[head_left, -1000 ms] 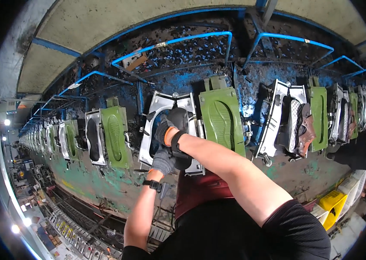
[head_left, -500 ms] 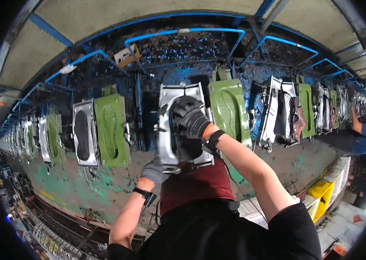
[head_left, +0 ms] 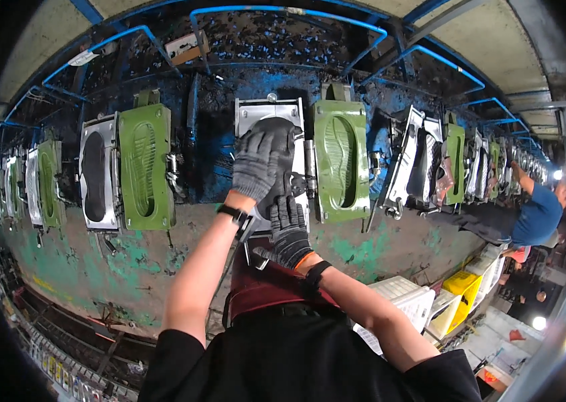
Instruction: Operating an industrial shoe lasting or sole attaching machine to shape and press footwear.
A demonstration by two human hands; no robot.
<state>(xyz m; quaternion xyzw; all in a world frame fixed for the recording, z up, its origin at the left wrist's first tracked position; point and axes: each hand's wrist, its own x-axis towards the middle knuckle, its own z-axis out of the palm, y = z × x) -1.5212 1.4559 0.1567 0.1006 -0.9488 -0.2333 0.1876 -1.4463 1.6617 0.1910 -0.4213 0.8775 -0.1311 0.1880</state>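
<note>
In front of me a silver metal mould plate (head_left: 248,112) holds a dark sole-shaped piece (head_left: 268,204). My left hand (head_left: 257,161), in a dark grey knit glove, lies flat over the wide upper part of that piece, fingers stretched away from me. Closer to my body, my right hand (head_left: 289,234) rests at the lower end, its gloved fingers extended and pointing up the plate. Neither hand grips anything that I can see. Much of the dark piece is hidden under the gloves. Beside the plate, on the right, lies a green mould half (head_left: 341,161) with a sole-shaped hollow.
Left of me stands another silver plate (head_left: 110,167) with a dark sole, beside its green half (head_left: 145,167). More moulds line both sides. Blue pipe rails (head_left: 286,9) run behind. White crates (head_left: 407,301) and a yellow crate (head_left: 460,295) sit at right. A person (head_left: 537,213) works farther right.
My left hand has moved up from the plate's lower edge onto the sole piece's upper part. My right hand has come down from there to the lower end. The view has shifted.
</note>
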